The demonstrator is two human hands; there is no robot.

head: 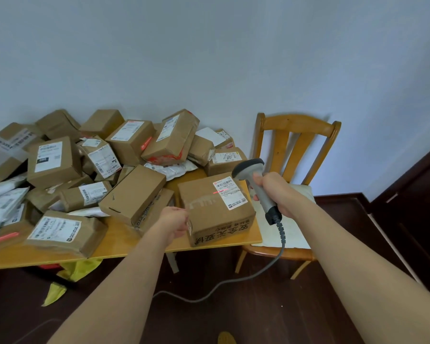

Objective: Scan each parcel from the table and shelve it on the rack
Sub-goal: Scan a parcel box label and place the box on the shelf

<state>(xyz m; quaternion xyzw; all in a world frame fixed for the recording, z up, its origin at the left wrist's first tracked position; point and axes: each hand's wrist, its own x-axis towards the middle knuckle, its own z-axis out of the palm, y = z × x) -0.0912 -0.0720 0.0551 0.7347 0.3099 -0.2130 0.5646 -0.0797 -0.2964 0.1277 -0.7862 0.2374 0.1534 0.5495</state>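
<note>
A brown cardboard parcel [209, 212] with black printed characters on its front sits at the table's right front corner. Its white shipping label [230, 193] faces up, and a red scan line crosses the label's barcode. My right hand [281, 194] grips a grey handheld barcode scanner [255, 180], its head aimed down at that label. My left hand [176, 222] holds the parcel's left front edge with curled fingers. Several more cardboard boxes and white mailer bags [85, 170] are piled over the rest of the wooden table [233, 240]. No rack is in view.
A wooden chair [296, 145] with a white cushion stands right of the table, against the wall. The scanner's grey cable [233, 284] trails down to the dark floor. Yellow cloth [77, 271] lies under the table. A dark wooden cabinet [412, 202] fills the right side.
</note>
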